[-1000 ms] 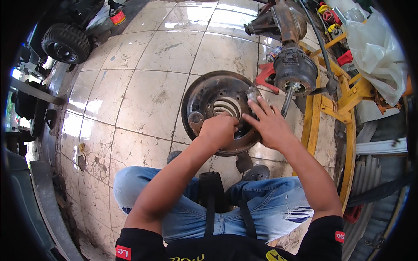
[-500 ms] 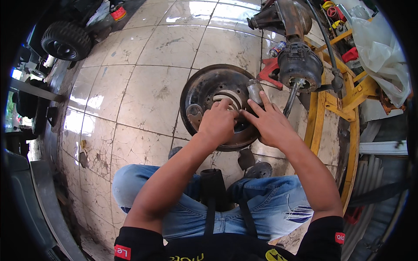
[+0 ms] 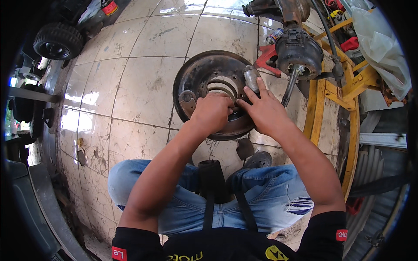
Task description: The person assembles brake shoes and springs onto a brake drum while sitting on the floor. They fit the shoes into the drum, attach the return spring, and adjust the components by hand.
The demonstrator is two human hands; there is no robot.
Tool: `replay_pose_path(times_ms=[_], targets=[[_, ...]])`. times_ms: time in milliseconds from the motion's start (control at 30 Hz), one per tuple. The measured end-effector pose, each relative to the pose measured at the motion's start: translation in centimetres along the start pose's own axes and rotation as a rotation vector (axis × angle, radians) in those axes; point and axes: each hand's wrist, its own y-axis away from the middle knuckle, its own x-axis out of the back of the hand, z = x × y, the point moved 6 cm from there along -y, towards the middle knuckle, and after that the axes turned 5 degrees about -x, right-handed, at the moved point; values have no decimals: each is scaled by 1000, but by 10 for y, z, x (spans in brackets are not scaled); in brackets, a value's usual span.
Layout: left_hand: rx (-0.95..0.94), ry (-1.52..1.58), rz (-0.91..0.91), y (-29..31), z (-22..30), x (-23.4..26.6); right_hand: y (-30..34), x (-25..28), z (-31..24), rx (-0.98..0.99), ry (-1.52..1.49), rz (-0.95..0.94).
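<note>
A round black metal backing plate (image 3: 196, 71), with rust-brown patches and a large centre hole, lies on the floor before my knees. My left hand (image 3: 212, 112) is over its near middle, fingers curled; whatever they grip is hidden beneath them. Pale and dark curved bands (image 3: 223, 87) show at the hole, just beyond those fingers. My right hand (image 3: 271, 111) rests on the plate's right side, fingers spread, with the thumb close to my left hand. Its fingertips touch or nearly touch a grey metal cylinder (image 3: 251, 78). Left of my left hand sits a brownish round-ended metal piece (image 3: 188, 103).
At the right stands a yellow metal frame (image 3: 320, 115), beside an axle assembly (image 3: 298, 50) with a protruding shaft. A red stand (image 3: 267, 61) and a spray can (image 3: 274, 36) are beyond the plate. Near my foot lies a dark flat piece (image 3: 245, 148). A tyre (image 3: 58, 40) is far left.
The view has shifted, so the plate and floor sit higher in the picture. My left hand has drawn slightly toward me over the plate; my right hand keeps its place beside the cylinder.
</note>
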Motion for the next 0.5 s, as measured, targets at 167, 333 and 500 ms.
replay_pose_path(times_ms=[167,333,500], targets=[[52,-7,-59,-5,-7,0,-2,-1,-1,4,-75,-46],[29,54,68,-1,-10,1,7,13,-12,29,35,-51],[37,115,57,1,-8,-4,10,8,-22,60,-417,-16]])
